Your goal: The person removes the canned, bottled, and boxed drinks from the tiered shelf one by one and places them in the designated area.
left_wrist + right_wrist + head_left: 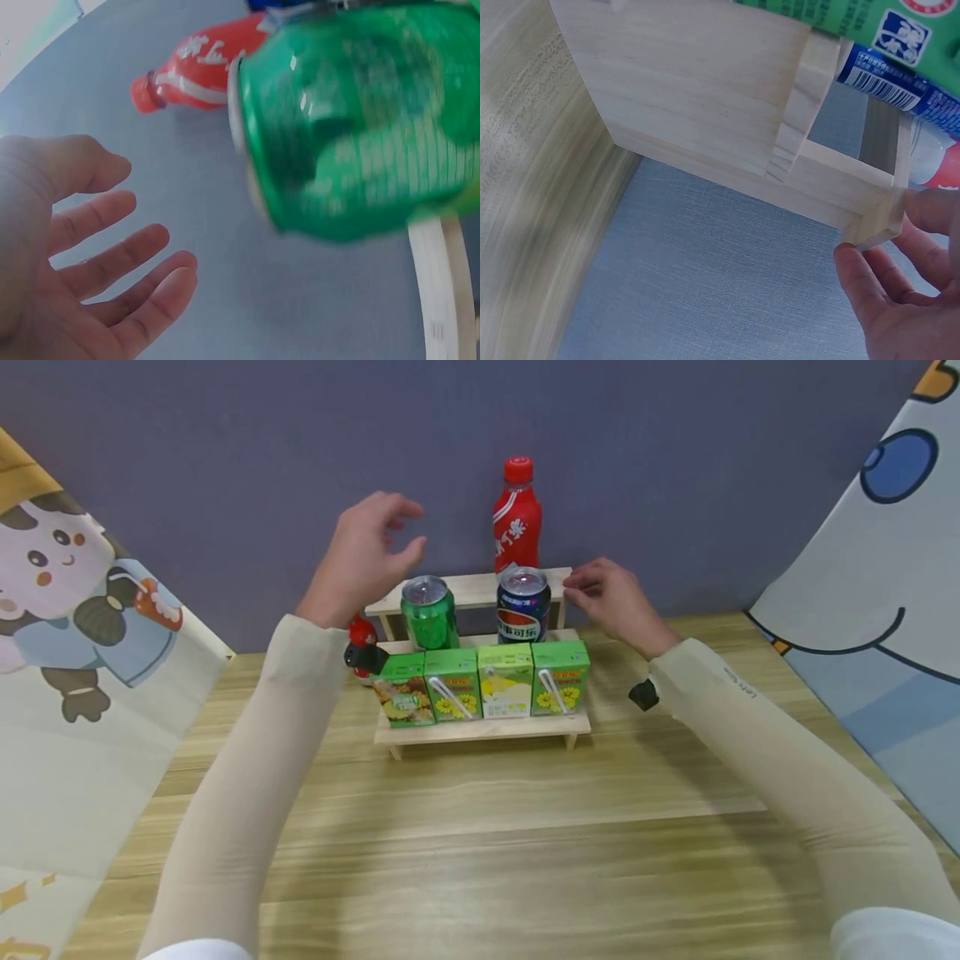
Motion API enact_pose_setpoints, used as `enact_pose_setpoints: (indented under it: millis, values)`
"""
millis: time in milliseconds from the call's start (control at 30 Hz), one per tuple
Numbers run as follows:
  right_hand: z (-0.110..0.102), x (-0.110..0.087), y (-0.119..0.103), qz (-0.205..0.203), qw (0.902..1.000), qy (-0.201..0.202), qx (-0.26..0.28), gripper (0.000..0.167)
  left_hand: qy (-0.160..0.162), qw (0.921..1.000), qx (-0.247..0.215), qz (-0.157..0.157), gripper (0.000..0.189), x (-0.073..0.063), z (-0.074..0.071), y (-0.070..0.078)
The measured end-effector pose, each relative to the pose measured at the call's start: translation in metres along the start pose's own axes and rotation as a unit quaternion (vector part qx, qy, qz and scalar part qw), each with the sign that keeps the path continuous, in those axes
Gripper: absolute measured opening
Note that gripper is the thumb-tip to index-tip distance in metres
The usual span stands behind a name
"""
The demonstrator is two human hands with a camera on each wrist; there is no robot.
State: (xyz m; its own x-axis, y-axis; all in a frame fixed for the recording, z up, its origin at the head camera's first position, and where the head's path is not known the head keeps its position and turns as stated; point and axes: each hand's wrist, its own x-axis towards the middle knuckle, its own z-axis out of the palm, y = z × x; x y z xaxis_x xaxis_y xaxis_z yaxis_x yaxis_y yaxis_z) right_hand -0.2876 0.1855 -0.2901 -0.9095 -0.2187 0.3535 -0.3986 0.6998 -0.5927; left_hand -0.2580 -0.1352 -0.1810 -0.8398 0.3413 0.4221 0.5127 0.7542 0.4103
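A three-tier wooden display rack [480,729] stands against the back wall. My right hand [611,602] pinches the right end of its top board [885,221], thumb above and fingers beneath. My left hand [363,556] hovers over the rack's left end, fingers loosely bent around nothing. Just below it a green soda can [429,614] stands on the middle tier, apart from the fingers in the left wrist view. A dark blue cola can [522,608] shares that tier, toward the right. Behind it a red bottle [517,522] stands upright on the top board.
Several drink cartons line the lowest tier, among them a yellow-green one [506,685] and a green one [559,681]. Left of the rack, a red object [362,631] is partly hidden behind my left wrist. Cartoon-printed panels [892,552] border the wooden table [480,835] on both sides.
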Motion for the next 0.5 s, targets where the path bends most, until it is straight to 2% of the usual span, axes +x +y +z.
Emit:
enact_pose_setpoints:
  millis: [233, 500]
  values:
    - [0.001, -0.002, 0.003, 0.003, 1.0000, 0.000, 0.002, 0.025, -0.004, 0.9998, 0.009, 0.017, 0.035, 0.009, 0.014, 0.016]
    - [-0.001, -0.001, 0.002, -0.012, 0.9999, 0.005, 0.007, 0.026, -0.002, 0.9996, 0.014, 0.024, 0.038, 0.018, 0.015, 0.029]
